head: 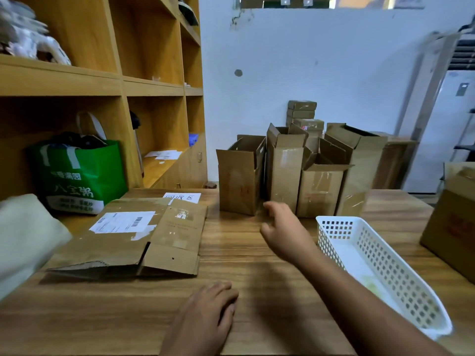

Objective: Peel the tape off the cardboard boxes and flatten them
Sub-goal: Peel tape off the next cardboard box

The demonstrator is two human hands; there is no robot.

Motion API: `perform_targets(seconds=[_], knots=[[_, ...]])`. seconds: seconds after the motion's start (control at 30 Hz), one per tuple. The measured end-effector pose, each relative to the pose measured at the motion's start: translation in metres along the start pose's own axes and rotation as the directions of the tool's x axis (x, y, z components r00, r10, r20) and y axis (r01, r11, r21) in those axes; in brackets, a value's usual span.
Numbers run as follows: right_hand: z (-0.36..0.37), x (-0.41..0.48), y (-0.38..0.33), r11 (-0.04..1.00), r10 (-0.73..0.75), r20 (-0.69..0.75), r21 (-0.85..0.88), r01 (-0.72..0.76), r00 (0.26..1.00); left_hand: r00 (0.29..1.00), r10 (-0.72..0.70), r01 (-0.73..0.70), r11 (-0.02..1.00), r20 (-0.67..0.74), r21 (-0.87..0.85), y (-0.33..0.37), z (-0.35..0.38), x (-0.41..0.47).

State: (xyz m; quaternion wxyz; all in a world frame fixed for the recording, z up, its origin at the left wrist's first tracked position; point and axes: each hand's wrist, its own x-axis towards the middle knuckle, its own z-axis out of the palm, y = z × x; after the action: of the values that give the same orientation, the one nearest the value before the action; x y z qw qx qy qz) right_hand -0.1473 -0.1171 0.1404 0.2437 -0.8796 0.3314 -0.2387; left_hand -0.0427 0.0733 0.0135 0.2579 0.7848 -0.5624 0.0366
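Several upright cardboard boxes with open top flaps stand in a row at the far side of the wooden table (239,258): a left box (237,181), a tall taped box (284,170), a lower box (320,190) and a tall right box (359,160). Flattened cardboard (128,237) with a white shipping label lies at the left. My right hand (284,231) reaches out over the table, fingers loosely spread, just short of the tall taped box and holding nothing. Flat on the table near its front edge rests my left hand (210,308), also holding nothing.
A white perforated plastic basket (372,268) sits at the right. Another cardboard box (455,227) stands at the far right edge. A wooden shelf unit (151,88) with a green bag (77,176) fills the left. Small stacked boxes (302,111) stand by the white wall.
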Motion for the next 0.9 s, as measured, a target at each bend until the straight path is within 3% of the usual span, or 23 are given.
perform_targets(seconds=[0.3,0.4,0.5,0.63,0.77,0.9], knots=[[-0.004,0.129,-0.031,0.991,-0.136,-0.195,-0.045,0.129,0.971,0.992,0.092,-0.102,0.989,-0.085,-0.11,-0.005,0.009,0.007],[0.003,0.155,-0.032,0.978,-0.185,-0.18,-0.126,0.164,0.966,0.988,0.098,-0.114,0.984,-0.117,-0.134,-0.008,0.013,0.009],[0.007,0.175,-0.031,0.98,-0.146,-0.144,-0.16,0.122,0.979,0.987,0.113,-0.128,0.982,-0.115,-0.135,-0.011,0.015,0.012],[0.005,0.191,-0.029,0.983,-0.083,-0.182,-0.178,0.05,0.98,0.988,0.127,-0.139,0.981,-0.093,-0.138,-0.013,0.015,0.013],[0.009,0.183,-0.022,0.973,-0.116,-0.187,-0.217,0.074,0.975,0.991,0.105,-0.115,0.986,-0.081,-0.117,-0.017,0.021,0.013],[0.002,0.158,-0.017,0.98,-0.154,-0.292,-0.165,0.109,0.944,0.99,0.109,-0.117,0.99,-0.091,-0.077,-0.014,0.015,0.009]])
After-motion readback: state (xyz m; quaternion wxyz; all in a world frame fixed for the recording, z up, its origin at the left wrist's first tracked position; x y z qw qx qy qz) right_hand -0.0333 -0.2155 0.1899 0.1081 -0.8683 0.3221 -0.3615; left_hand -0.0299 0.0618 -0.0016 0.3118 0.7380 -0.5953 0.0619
